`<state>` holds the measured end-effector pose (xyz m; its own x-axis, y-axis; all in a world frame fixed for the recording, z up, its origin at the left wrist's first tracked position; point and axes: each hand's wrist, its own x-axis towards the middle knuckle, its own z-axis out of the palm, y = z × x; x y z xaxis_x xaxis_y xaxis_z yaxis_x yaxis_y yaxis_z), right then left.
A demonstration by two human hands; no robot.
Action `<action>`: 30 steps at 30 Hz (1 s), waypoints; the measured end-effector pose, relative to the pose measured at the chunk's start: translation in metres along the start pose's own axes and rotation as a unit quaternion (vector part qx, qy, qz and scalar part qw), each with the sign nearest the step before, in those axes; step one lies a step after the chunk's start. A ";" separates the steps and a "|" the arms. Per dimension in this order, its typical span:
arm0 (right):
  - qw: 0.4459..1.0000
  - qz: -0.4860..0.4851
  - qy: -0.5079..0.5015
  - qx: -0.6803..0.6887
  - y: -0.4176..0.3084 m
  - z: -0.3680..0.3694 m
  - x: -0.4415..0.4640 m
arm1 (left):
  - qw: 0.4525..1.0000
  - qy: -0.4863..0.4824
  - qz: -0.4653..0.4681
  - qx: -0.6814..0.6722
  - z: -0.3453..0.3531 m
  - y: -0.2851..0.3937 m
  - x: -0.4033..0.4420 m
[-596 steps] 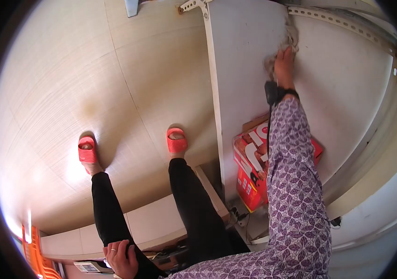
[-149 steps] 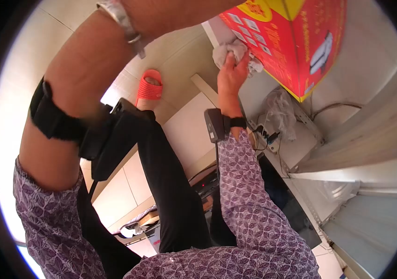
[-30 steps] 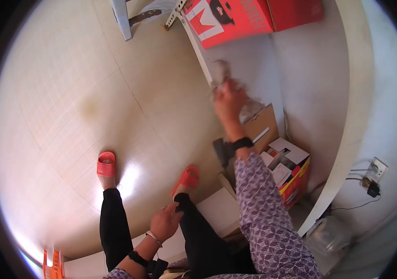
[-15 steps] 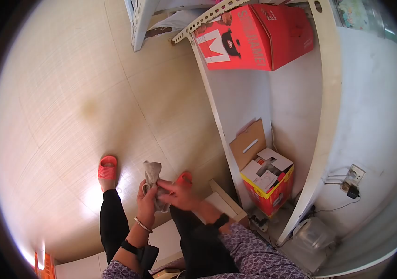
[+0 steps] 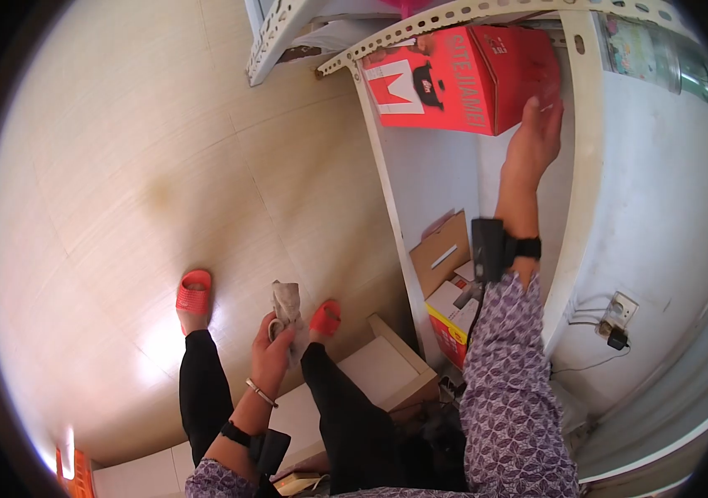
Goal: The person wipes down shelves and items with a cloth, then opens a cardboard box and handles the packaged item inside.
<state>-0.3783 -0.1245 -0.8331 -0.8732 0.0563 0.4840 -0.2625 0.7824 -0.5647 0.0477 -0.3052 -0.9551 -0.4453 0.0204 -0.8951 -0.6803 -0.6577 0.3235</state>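
A crumpled greyish cloth point(image 5: 287, 300) is gripped in my left hand point(image 5: 271, 355), low over the floor between my feet. Part of the cloth hangs behind the fingers and is hidden. My right hand point(image 5: 530, 149) is stretched out to the red cardboard box point(image 5: 454, 91) on the shelf. Its fingers are extended and lie at the box's lower right corner, apparently touching it. The box has a printed black pot and large lettering on one side. Nothing shows in the right hand.
A white metal shelf frame point(image 5: 582, 166) surrounds the red box. Below stands an opened yellow and red carton point(image 5: 452, 319), partly hidden by my right arm. A wall socket point(image 5: 620, 311) with cables is at right. An orange crate point(image 5: 80, 473) sits at lower left.
My right hand has left the cloth and moved up and right to the red box. The left hand still holds the cloth. The view has shifted slightly.
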 end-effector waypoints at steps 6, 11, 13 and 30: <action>0.992 0.106 0.053 -0.054 0.024 0.029 0.057 | 1.000 0.015 0.002 0.012 -0.001 -0.003 0.000; 0.980 0.198 0.008 0.012 0.001 0.025 0.060 | 0.999 0.021 0.004 0.037 0.002 0.001 0.000; 0.957 0.276 0.029 0.083 -0.022 0.023 0.062 | 0.998 0.030 0.009 0.054 0.002 -0.003 0.002; 0.900 0.325 0.076 0.279 0.002 -0.008 0.041 | 0.996 0.017 -0.013 0.083 0.006 0.009 0.002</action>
<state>-0.4115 -0.1154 -0.8094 -0.8616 0.5075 -0.0073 0.0802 0.1220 -0.9893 0.0372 -0.3066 -0.9517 -0.4089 0.0091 -0.9125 -0.7795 -0.5234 0.3441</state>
